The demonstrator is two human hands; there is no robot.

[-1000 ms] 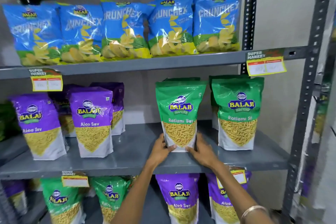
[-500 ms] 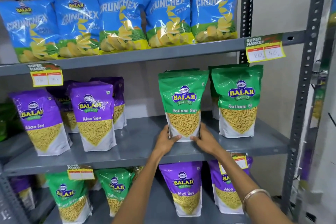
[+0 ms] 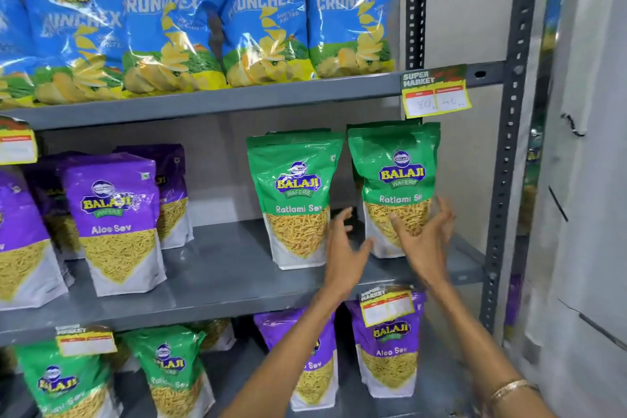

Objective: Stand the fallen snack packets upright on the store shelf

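Two green Ratlami Sev packets stand upright on the grey middle shelf (image 3: 217,278): the left green packet (image 3: 297,193) and the right green packet (image 3: 395,180). My left hand (image 3: 342,248) hovers open between them, fingers spread, holding nothing. My right hand (image 3: 424,234) is open in front of the right green packet's lower half, fingers spread around it; whether it touches is unclear. Purple Aloo Sev packets (image 3: 117,220) stand upright at the left of the same shelf.
Blue Crunchex bags (image 3: 264,24) fill the top shelf. The bottom shelf holds green packets (image 3: 169,373) and purple packets (image 3: 390,353). A yellow price tag (image 3: 436,95) hangs above the right packet. A grey upright post (image 3: 509,153) and a wall bound the right side.
Both hands let go of the left green packet, which now stands on its own, and moved right toward the right green packet. The view shifted right and closer.
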